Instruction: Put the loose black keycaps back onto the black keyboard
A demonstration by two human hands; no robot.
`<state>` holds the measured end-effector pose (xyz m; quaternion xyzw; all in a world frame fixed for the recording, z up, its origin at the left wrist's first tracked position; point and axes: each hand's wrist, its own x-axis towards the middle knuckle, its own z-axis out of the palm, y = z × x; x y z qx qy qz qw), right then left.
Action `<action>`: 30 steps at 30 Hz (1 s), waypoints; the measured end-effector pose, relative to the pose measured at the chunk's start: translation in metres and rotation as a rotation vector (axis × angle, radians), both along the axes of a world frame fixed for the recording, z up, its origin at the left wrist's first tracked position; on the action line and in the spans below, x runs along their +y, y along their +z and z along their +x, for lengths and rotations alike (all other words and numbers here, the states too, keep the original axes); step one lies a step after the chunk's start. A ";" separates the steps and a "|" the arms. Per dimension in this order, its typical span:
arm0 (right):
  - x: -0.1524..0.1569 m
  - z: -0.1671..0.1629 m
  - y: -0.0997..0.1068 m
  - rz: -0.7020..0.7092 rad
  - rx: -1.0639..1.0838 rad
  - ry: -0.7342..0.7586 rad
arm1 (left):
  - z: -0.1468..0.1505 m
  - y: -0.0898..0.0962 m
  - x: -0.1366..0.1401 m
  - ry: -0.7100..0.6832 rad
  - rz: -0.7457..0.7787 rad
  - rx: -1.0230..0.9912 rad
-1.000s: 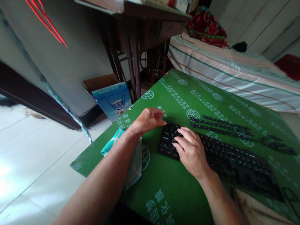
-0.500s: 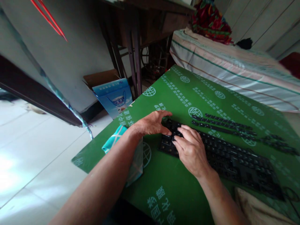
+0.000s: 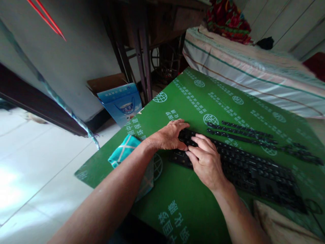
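Note:
A black keyboard lies slantwise on the green board. My left hand grips its left end, with the fingers at the far edge and the thumb over the keys. Close beside it, my right hand rests its slightly bent, parted fingertips on the keys, and no separate object shows between them. Beyond the keyboard lie rows of loose black keycaps, with a further cluster of keycaps to the right. A turquoise checked cloth is partly hidden under my left forearm.
The green printed board has its left edge above the tiled floor. A blue carton stands below that edge. At the front right lies a beige cloth, near the keyboard cable. A bed borders the far side.
My left hand's thumb and fingers have drawn slightly closer to my right hand over the keys. The view has shifted slightly. The keyboard and loose keycaps look the same.

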<state>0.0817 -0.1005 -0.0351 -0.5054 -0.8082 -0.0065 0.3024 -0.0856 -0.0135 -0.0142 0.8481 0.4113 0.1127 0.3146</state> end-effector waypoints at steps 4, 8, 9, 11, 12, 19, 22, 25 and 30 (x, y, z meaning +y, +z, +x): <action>0.000 0.000 0.002 -0.018 0.024 0.001 | 0.003 0.001 -0.001 0.013 -0.040 0.000; 0.000 0.000 0.004 -0.034 0.017 0.005 | 0.006 0.001 -0.002 0.036 -0.069 0.005; 0.000 0.000 0.004 -0.034 0.013 0.007 | 0.006 0.001 -0.002 0.036 -0.067 0.001; -0.001 0.000 0.003 -0.024 -0.004 0.010 | 0.006 0.000 -0.002 0.038 -0.062 -0.003; -0.001 0.000 0.003 -0.016 -0.018 0.010 | 0.007 0.000 -0.002 0.039 -0.063 -0.003; -0.007 0.000 -0.002 0.055 -0.112 0.004 | 0.010 0.005 -0.003 0.054 -0.093 0.049; -0.008 -0.001 -0.003 0.079 -0.134 0.000 | 0.011 0.006 -0.004 0.054 -0.084 0.065; -0.009 -0.003 -0.004 0.078 -0.155 0.001 | 0.013 0.008 -0.005 0.065 -0.075 0.093; -0.009 -0.001 -0.006 0.091 -0.059 -0.009 | 0.012 0.009 -0.005 0.079 -0.098 0.088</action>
